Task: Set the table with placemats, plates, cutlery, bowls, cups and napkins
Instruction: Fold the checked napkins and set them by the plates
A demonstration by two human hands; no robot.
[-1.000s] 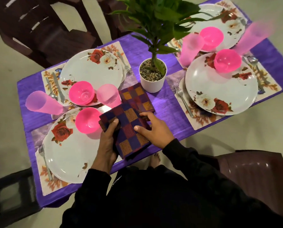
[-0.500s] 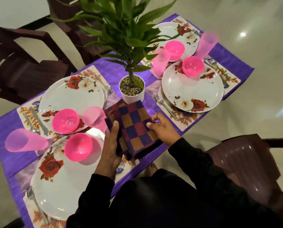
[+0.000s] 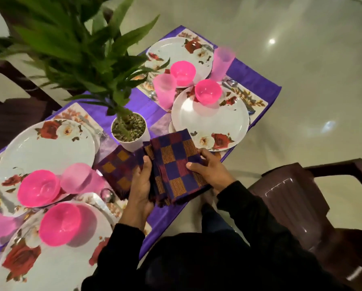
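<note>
Left hand [image 3: 141, 181] and right hand [image 3: 209, 169] gripping folded checked napkins [image 3: 173, 164], now lifted and shifted toward right plate [image 3: 210, 120] near table's [image 3: 257, 78] front edge, one napkin [image 3: 118, 168] left by pot [image 3: 131, 133]; only napkin placement pending, seemingly.

Woven cloth napkins [image 3: 175, 166], matt, checked, a bit fringed at the near edge. Glossy white plates [image 3: 209, 120] with printed roses. Shiny translucent plastic bowls [image 3: 207, 91] and frosted-looking plastic cups [image 3: 164, 89]. Satiny purple tablecloth [image 3: 253, 79] with a soft sheen. Smooth white plant pot [image 3: 133, 144], rough gravel on top. Glossy brown plastic chair [image 3: 291, 196], polished floor [image 3: 302, 49].
</note>
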